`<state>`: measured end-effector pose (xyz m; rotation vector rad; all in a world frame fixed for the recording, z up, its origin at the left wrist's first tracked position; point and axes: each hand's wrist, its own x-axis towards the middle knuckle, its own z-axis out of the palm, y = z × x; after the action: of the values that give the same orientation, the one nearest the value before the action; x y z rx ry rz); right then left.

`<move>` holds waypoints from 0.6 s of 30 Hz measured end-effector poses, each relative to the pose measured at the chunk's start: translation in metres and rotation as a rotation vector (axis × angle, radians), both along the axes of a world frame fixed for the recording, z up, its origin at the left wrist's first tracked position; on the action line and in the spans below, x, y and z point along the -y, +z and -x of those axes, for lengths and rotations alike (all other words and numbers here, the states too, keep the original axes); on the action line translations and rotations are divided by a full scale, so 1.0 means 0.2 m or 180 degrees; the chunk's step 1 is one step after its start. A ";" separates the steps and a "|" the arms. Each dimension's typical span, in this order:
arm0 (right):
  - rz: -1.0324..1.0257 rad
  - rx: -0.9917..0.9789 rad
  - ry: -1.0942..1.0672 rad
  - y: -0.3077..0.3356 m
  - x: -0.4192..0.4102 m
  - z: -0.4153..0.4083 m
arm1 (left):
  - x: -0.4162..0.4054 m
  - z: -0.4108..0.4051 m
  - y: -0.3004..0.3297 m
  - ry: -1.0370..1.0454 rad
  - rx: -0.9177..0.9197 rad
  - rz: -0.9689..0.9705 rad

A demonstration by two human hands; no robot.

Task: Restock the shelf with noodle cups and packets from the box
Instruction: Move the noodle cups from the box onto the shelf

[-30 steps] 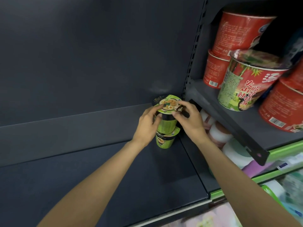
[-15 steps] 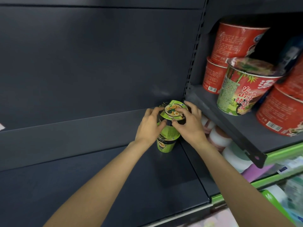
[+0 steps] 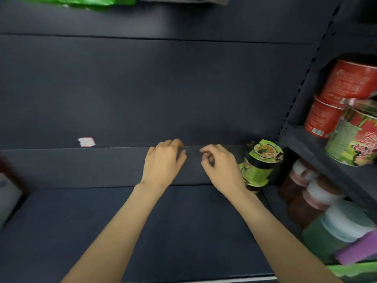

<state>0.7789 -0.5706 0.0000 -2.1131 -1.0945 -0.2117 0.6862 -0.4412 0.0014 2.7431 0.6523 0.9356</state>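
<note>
Two green noodle cups (image 3: 260, 162) stood stacked one on the other at the back right corner of the dark shelf (image 3: 142, 231), tight against the upright that divides it from the next bay. The upper cup leaned a little, its printed lid tipped toward the camera. Neither hand touched the stack. The right hand (image 3: 221, 170) hung just to the left of it, the back of the hand near the lower cup's side but apart from it; its fingers (image 3: 207, 155) were loosely curled, the thumb close to the forefinger, with nothing between them. The left hand (image 3: 163, 162) lay farther left, well clear of the cups, its fingers relaxed and slightly bent, close together, their tips over the low back ledge of the shelf; whether they rested on it could not be told. Both forearms reached in from the lower edge of the view. A small white label (image 3: 86, 142) sat on the back panel to the left. In the neighbouring bay on the right, red noodle bowls (image 3: 344, 82) were stacked on an upper shelf beside a green-and-red bowl (image 3: 355, 139), with blurred round tubs (image 3: 318, 193) below.
</note>
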 end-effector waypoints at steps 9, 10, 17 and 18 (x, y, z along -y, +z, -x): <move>0.0379 -0.0135 0.0716 0.03 -0.66 0.82 | -0.59 1.01 0.00 0.0723 -0.0127 0.0356; 0.0383 -0.0173 0.0763 0.02 -0.74 0.92 | -0.66 1.13 0.00 0.0774 -0.0135 0.0375; 0.0402 -0.0455 0.1076 -0.06 -1.22 1.58 | -1.13 1.87 -0.07 0.1025 -0.0335 0.0693; 0.0417 -0.0505 0.1109 -0.08 -1.28 1.65 | -1.19 1.95 -0.09 0.1034 -0.0344 0.0723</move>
<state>0.4482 -0.3145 -0.0153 -1.9711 -1.3859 0.1946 0.2957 -0.2038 -0.0161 2.5427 1.1731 0.7195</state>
